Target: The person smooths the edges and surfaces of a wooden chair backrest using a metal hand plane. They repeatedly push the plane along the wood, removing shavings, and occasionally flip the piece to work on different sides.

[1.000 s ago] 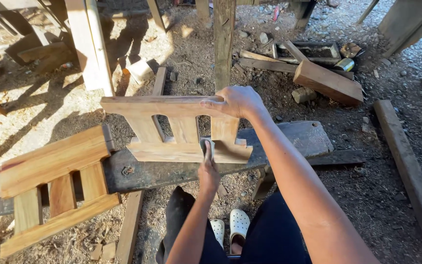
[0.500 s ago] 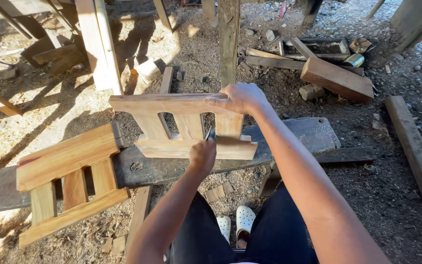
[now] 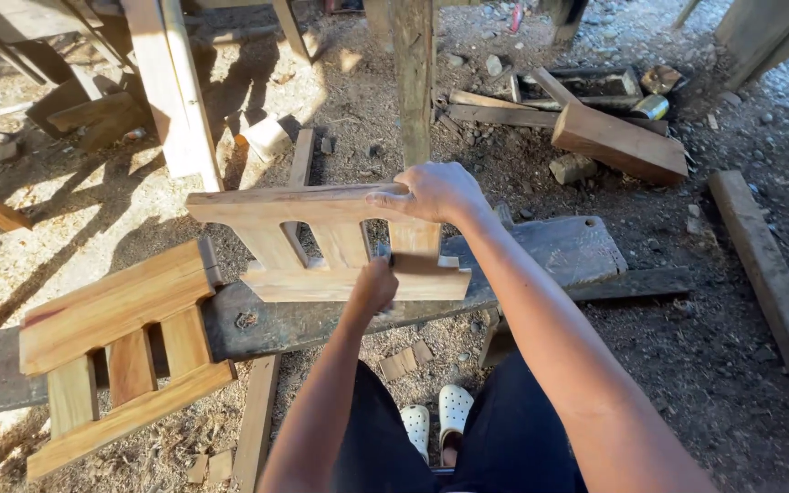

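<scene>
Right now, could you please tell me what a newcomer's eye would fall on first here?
Probably the pale wooden slatted frame at centre, stood on a dark plank bench; the right hand grips its top rail, the left hand presses its lower rail. A second, similar frame leans lower left.

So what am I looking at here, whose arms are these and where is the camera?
No machine is in view: these are a person's own two bare arms, seen from a camera worn on the head and looking down, so white clogs show at the bottom. The right hand grips the top rail of a small wooden slatted frame, holding it upright on a dark, worn plank that serves as a bench. The left hand presses against the frame's lower rail; whether its fingers hold a small tool cannot be made out. A second, similar frame lies flat on the plank's left end. Around them are a sawdust-strewn dirt floor, wooden posts and scrap timber offcuts.
</scene>
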